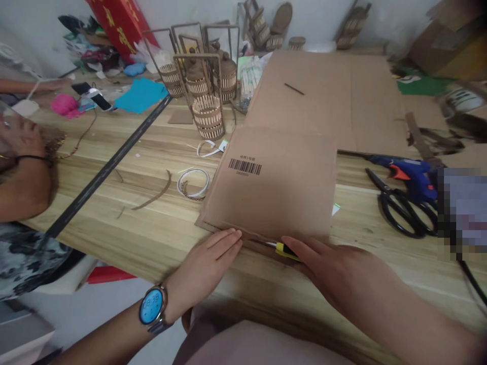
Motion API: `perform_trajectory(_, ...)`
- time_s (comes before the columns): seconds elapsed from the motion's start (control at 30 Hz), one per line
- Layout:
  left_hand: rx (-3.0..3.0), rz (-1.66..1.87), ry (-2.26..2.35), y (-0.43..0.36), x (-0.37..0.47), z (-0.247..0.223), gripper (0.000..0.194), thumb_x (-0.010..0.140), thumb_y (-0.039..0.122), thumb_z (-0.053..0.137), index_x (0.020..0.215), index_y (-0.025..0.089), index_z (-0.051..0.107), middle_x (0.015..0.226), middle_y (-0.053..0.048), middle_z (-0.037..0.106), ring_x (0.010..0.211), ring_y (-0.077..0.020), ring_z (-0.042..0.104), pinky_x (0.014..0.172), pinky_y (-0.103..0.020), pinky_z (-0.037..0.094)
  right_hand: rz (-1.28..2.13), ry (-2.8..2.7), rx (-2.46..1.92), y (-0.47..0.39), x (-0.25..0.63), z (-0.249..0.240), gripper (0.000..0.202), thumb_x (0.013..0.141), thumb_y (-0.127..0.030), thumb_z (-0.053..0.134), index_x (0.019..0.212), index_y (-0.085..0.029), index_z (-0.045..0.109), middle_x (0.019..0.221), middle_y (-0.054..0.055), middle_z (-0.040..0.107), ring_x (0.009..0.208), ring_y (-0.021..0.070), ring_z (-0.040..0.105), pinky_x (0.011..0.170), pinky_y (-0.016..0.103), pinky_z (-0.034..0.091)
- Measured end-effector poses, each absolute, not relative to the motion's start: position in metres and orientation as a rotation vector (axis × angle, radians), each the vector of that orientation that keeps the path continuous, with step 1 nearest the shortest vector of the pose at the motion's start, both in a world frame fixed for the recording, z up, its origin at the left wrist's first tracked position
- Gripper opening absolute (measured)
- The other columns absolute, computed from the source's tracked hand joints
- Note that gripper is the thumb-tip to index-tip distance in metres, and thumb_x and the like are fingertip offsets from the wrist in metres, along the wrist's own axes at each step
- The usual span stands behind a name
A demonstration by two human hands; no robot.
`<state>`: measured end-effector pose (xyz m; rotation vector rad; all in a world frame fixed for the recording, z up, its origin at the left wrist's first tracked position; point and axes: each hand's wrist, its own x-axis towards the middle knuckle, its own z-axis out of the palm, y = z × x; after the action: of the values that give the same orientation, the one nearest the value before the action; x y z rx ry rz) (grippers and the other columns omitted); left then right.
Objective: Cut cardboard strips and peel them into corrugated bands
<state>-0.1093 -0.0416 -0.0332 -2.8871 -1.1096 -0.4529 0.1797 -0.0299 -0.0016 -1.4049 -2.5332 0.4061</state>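
A large brown cardboard sheet (pixel 281 192) with a printed barcode lies on the wooden table. At its near left edge rests my left hand (pixel 216 258), wearing a watch; its fingers lie flat on the cardboard, with nothing in them. My right hand (pixel 323 258) is wrapped round a yellow and black utility knife (pixel 285 250) near the sheet's near edge. The knife's blade points left, towards my left hand, and touches the cardboard strip along that edge.
Scissors (pixel 403 208) and a blue glue gun (pixel 411 175) lie to the right. Small bamboo lanterns (pixel 208 117) stand behind the sheet's left side. White cord coils (pixel 193 182) lie left of it. Another person's arm (pixel 26 177) rests at far left.
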Motion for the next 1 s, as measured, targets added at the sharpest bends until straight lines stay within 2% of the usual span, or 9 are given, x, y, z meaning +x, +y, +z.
perform_trajectory(0.1,-2.91,-0.552,-1.146,-0.037,-0.107,-0.03,0.03,0.099,0.008,0.04,0.122,0.009,0.059,0.124,-0.012,0.07,0.117,-0.0223,0.064,0.102,-0.036,0.056,0.067,-2.809,-1.27,-0.028,0.175,0.003,0.053,0.074,-0.004,0.048,0.12,-0.024,0.065,0.091,0.006,0.078,0.052,0.0201,0.066,0.042,0.031,0.039)
perform_trajectory(0.2,-2.91,-0.648,-1.168,-0.032,-0.105,-0.028,0.027,0.099,0.009,0.042,0.119,0.009,0.061,0.12,-0.011,0.071,0.111,-0.0208,0.065,0.099,-0.035,0.057,-0.078,-2.88,-1.233,-0.027,0.172,0.007,0.062,0.068,0.002,0.048,0.123,-0.021,0.062,0.093,0.005,0.078,0.055,0.0185,0.067,0.043,0.03,0.041)
perform_trajectory(0.53,-2.817,-0.594,-1.025,-0.028,-0.104,-0.029,0.027,0.098,0.006,0.041,0.113,0.006,0.063,0.112,-0.013,0.071,0.105,-0.0215,0.064,0.091,-0.035,0.058,-0.295,-2.863,-1.102,-0.025,0.165,0.018,0.061,0.063,0.005,0.049,0.119,-0.017,0.06,0.088,0.002,0.076,0.057,0.0139,0.067,0.048,0.027,0.044)
perform_trajectory(0.83,-2.817,-0.509,-1.022,-0.028,-0.104,-0.028,0.028,0.096,0.003,0.041,0.112,0.006,0.063,0.114,-0.013,0.071,0.107,-0.0227,0.063,0.089,-0.035,0.059,-0.285,-2.956,-1.139,-0.028,0.161,0.03,0.06,0.064,0.004,0.055,0.119,-0.019,0.062,0.077,0.0,0.073,0.052,0.0125,0.065,0.047,0.026,0.04)
perform_trajectory(1.0,-2.836,-0.514,-1.047,-0.028,-0.104,-0.028,0.026,0.097,0.005,0.042,0.113,0.006,0.063,0.116,-0.012,0.07,0.108,-0.0229,0.063,0.091,-0.034,0.059,-0.305,-2.968,-1.106,-0.029,0.164,0.029,0.055,0.069,0.001,0.057,0.12,-0.019,0.06,0.076,-0.001,0.071,0.053,0.0129,0.064,0.049,0.026,0.041)
